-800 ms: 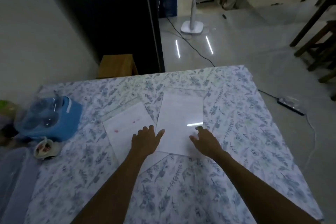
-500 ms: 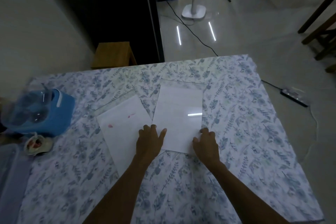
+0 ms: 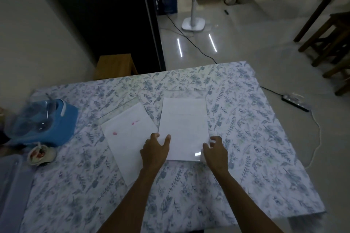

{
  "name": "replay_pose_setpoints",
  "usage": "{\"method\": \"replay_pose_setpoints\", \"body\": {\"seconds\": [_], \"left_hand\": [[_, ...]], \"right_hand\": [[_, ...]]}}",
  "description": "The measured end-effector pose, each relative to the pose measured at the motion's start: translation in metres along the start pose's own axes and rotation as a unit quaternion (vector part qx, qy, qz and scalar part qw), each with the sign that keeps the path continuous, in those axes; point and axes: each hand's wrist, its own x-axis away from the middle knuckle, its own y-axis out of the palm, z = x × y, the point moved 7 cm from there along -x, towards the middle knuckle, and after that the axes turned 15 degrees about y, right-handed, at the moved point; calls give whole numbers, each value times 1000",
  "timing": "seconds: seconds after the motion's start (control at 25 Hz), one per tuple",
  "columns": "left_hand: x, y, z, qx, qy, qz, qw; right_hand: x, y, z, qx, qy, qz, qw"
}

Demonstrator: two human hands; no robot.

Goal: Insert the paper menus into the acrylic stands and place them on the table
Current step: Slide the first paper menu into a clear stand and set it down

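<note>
Right sheet: white rectangular paper menu (image 3: 183, 128) lies flat on the floral-cloth table (image 3: 255, 138), seemingly inside a clear acrylic stand (image 3: 186, 93) whose top edge shows beyond it.
Long axis: runs away from the person.
Left hand (image 3: 154, 152): fingers spread at the sheet's near-left edge.
Right hand (image 3: 215, 152): fingers curled, loosely parted, at the near-right corner; nearer the glinting edge.
Left sheet: pink-marked white paper (image 3: 126, 134), partly under the left hand.
Unclear: acrylic outlines faint; actual grip cannot be told.

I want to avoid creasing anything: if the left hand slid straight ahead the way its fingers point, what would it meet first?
The left hand would first ride further onto the right-hand sheet, whose near left edge its fingers already seem to touch. Whether they rest on it or hover just above is unclear.
</note>
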Motion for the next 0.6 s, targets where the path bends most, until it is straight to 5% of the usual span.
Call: {"method": "replay_pose_setpoints", "body": {"seconds": [0.6], "left_hand": [[167,-42,14,306,20,50,950]], "right_hand": [[145,-95,53,-120,-3,57,991]]}}
